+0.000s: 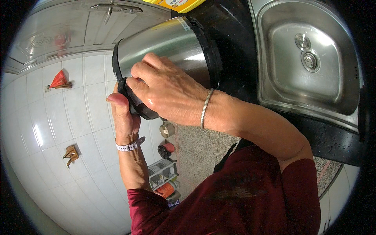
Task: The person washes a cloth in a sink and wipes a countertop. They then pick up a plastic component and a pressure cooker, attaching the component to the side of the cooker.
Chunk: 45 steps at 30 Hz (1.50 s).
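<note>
A large stainless-steel cylindrical pot-like appliance (164,43) with black ends lies tilted on its side at the edge of the black counter (237,35). My left hand (123,111) grips its black end at the left, the thumb in sight and the fingers hidden behind it. Across the near side of the steel body reaches my right hand (164,88). Its fingers are curled in and pressed against the appliance beside a black fitting. Whatever those fingers may hold is hidden under the hand.
A steel sink (261,58) is set into the counter on the right. Behind the appliance stands a yellow container (182,4). On the white tiled wall (47,117) hang a red bag (58,79) and a brown clip-like thing (71,154). Below are a wire rack (161,174) and a speckled floor (196,156).
</note>
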Each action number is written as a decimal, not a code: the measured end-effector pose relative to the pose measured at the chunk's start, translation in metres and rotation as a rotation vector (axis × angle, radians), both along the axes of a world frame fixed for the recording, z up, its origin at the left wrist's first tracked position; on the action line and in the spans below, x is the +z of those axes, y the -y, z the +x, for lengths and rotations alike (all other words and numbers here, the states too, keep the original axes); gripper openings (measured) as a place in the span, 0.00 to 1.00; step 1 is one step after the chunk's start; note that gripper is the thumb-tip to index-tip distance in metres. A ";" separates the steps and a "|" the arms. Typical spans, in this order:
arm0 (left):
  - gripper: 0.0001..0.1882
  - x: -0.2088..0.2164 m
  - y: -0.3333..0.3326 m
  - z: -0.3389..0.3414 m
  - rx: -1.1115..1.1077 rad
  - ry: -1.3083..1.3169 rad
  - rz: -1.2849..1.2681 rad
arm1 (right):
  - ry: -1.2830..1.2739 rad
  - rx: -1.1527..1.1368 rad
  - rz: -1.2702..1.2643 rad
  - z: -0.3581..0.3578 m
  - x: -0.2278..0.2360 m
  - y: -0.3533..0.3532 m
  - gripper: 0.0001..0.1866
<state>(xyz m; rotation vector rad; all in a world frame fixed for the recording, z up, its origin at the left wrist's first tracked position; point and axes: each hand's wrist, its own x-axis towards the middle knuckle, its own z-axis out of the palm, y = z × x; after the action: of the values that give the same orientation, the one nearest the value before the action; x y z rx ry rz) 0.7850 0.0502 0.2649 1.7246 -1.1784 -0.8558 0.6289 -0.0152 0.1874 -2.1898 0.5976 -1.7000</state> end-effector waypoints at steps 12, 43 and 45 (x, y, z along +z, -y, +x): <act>0.51 -0.001 0.000 -0.004 0.037 -0.010 -0.019 | -0.068 0.117 0.022 -0.010 0.006 0.003 0.15; 0.33 -0.029 -0.051 -0.058 -0.947 0.915 -0.108 | 0.054 0.184 0.599 -0.166 -0.074 -0.021 0.29; 0.32 -0.032 -0.053 -0.063 -0.993 0.940 -0.159 | 0.071 0.199 0.642 -0.169 -0.078 -0.023 0.30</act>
<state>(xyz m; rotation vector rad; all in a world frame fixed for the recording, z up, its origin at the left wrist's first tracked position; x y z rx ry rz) 0.7223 0.1029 0.2332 1.3483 -2.7668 -0.3932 0.4604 0.0079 0.1097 -1.6619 0.7500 -1.2496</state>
